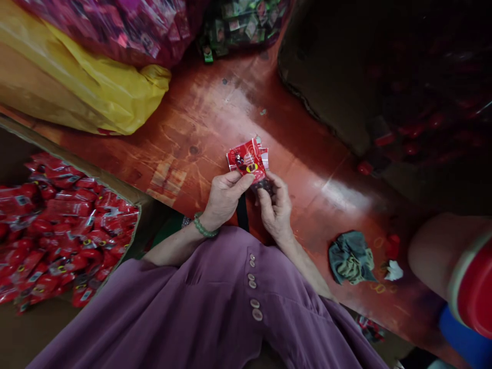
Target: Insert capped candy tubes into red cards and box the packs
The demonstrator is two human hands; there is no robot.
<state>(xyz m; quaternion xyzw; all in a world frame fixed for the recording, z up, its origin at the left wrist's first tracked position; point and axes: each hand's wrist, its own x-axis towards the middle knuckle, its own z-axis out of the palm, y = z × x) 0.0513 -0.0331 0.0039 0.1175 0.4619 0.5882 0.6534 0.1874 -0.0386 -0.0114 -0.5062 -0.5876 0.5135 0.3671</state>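
Observation:
Between my two hands, over the red-brown table (pixel 215 107), is a small red printed packet (pixel 248 156) with a yellow spot and clear wrap. My left hand (pixel 226 197), with a green bead bracelet (pixel 203 226) at its wrist, pinches the packet's lower left side, thumb on top. The fingers of my right hand (pixel 277 207) are closed at its lower right, around a dark part in clear wrap (pixel 263 185). What that dark part is, I cannot make out. A pale edge of card shows behind the red front.
Left stands a carton (pixel 139 205) of red packets (pixel 73 220). A yellow bag (pixel 115 97), a pink bag (pixel 154 31) and a bag of green packets (pixel 246 23) lie at the back. Right are a dark carton (pixel 307 92), a crumpled cloth (pixel 351 256) and a red-lidded tub (pixel 434 251).

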